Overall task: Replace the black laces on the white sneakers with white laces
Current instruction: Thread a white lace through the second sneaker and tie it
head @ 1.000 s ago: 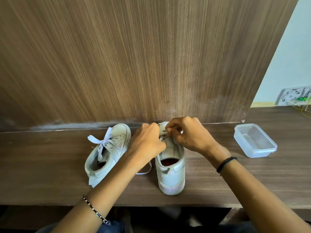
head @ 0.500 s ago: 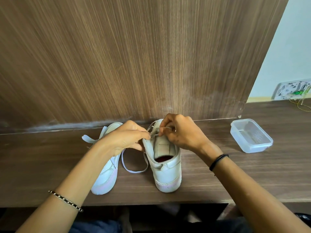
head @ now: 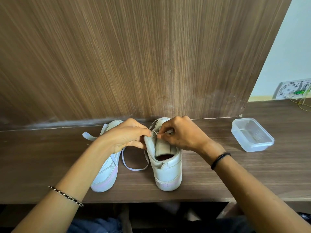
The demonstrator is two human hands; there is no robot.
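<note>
Two white sneakers stand side by side mid-tabletop (head: 218, 182), toes toward its back edge. The left hand (head: 127, 138) grips the upper side flap of the right sneaker (head: 168, 172). The right hand (head: 181, 135) pinches the white lace (head: 134, 168) at a top eyelet; the lace's slack loops on the tabletop between that shoe and the left sneaker (head: 106, 175). A clear plastic container (head: 252, 137) sits toward the right edge.
</note>
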